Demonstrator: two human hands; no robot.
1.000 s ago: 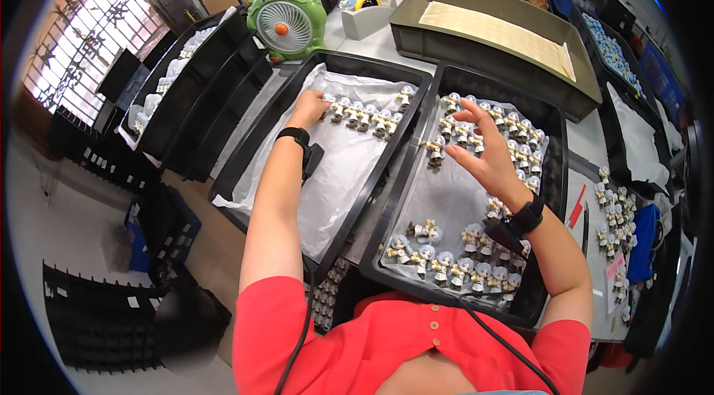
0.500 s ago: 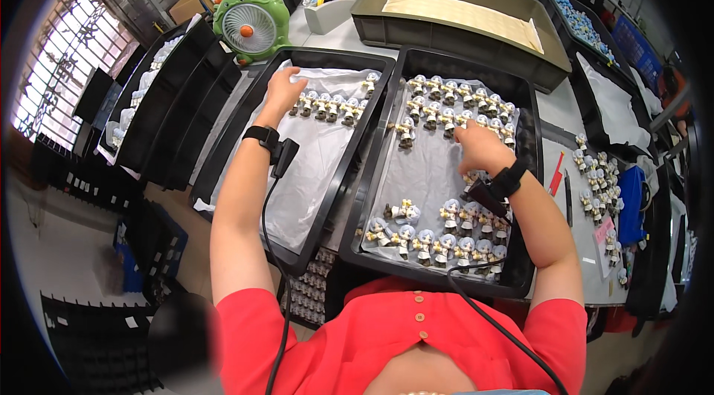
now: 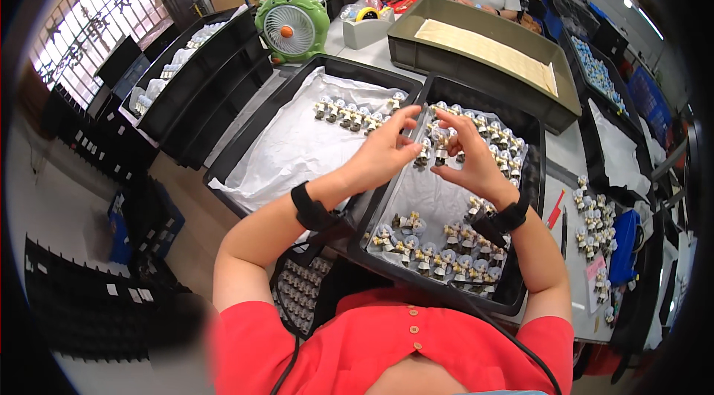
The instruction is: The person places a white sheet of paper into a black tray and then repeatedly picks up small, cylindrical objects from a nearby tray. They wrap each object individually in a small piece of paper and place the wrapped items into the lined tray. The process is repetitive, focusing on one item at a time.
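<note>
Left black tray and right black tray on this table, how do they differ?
The left tray shows only a few figurines; the right tray shows many more. In the left tray they sit toward the far end, while the right tray has groups at both its far and near ends. Both trays are black, with pale liners.

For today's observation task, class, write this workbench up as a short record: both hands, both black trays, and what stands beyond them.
Left hand: fingers apart, near the trays' adjoining edges
Right hand: fingers around a figurine; grip unclear
Left tray: white sheeting, figurines toward far end
Right tray: figurines at far and near ends
Beyond: green fan, olive bin
</note>
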